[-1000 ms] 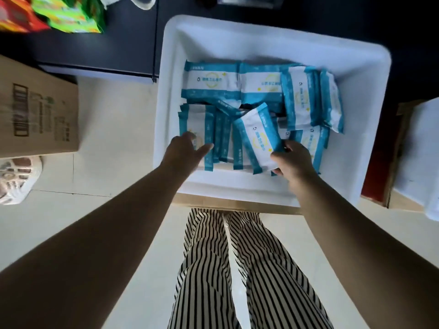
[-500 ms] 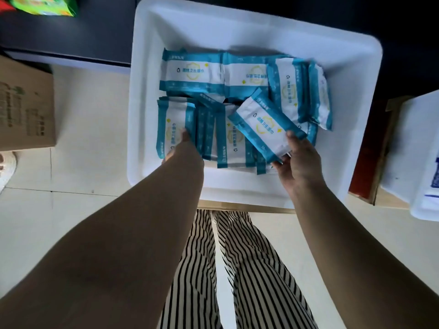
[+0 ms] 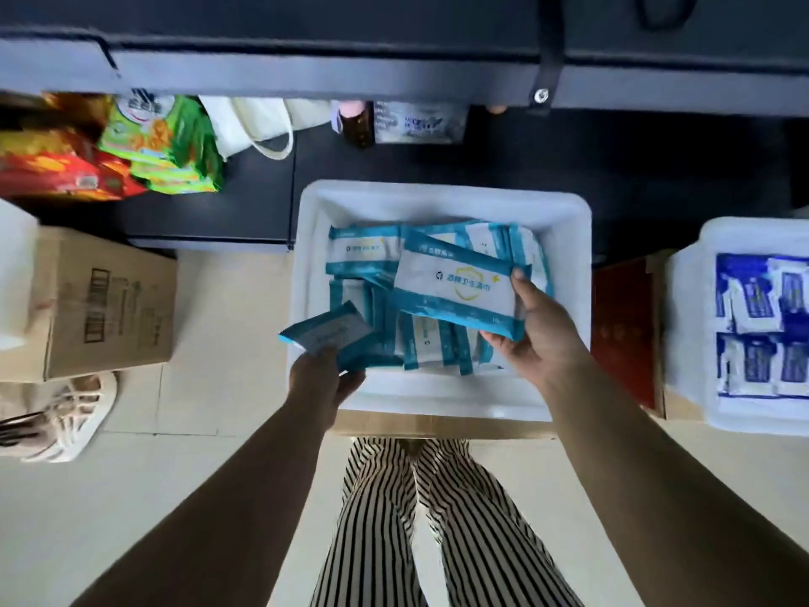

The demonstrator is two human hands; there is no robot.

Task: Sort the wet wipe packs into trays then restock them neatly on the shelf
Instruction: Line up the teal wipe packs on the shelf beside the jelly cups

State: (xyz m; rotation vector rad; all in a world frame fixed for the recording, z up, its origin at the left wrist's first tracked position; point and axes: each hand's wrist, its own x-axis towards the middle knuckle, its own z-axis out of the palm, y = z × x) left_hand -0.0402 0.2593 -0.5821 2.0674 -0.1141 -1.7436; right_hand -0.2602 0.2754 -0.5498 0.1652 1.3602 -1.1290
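A white tray (image 3: pixel 564 221) stands in front of me on a cardboard box, holding several teal-and-white wet wipe packs (image 3: pixel 363 251). My right hand (image 3: pixel 543 330) grips one teal pack (image 3: pixel 455 286) lifted flat above the tray's middle. Over the tray's near left rim, my left hand (image 3: pixel 326 378) holds another teal pack (image 3: pixel 328 332), tilted. A second white tray (image 3: pixel 687 300) at the right edge holds several dark blue-and-white packs (image 3: pixel 761 326). The dark shelf (image 3: pixel 525 164) runs behind both trays.
On the shelf's left end lie green and red snack bags (image 3: pixel 162 142), a white bag and a bottle. A cardboard box (image 3: pixel 109 304) stands on the floor at left with a sandalled foot (image 3: pixel 57 418) of another person beside it. A red box (image 3: pixel 626 330) sits between the trays.
Both hands have lifted a pack out of the tray: the right one raised its pack higher, the left one picked up a pack from the left row. My view rose toward the shelf.
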